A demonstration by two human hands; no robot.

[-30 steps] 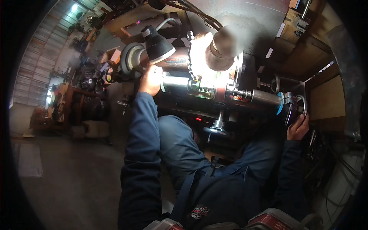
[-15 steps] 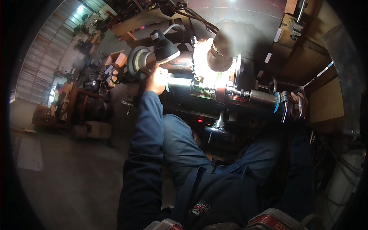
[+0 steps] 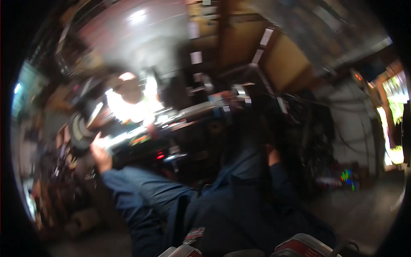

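Note:
Motion blurs the view of a long metal machine [image 3: 192,112], lit by a very bright work light. My left hand [image 3: 102,156] is at its left end, against or beside a shiny cylinder [image 3: 117,139] and below a grey wheel [image 3: 79,132]; smearing hides its grip. My right hand [image 3: 271,155] hangs lower at the right, beside my thigh and below the machine's right end; its fingers are too dark and blurred to read. A rounded metal housing [image 3: 130,90] stands over the bright middle of the machine.
Wooden panels [image 3: 284,60] and a pale grey surface [image 3: 145,30] lie behind the machine. Dark cables [image 3: 342,137] hang to the right, near a bright opening [image 3: 394,120]. Blurred shop clutter [image 3: 64,162] fills the left side.
The view has swung to the right and blurred. My right hand has left the curved handles at the machine's right end and dropped lower. My left hand remains at the left end.

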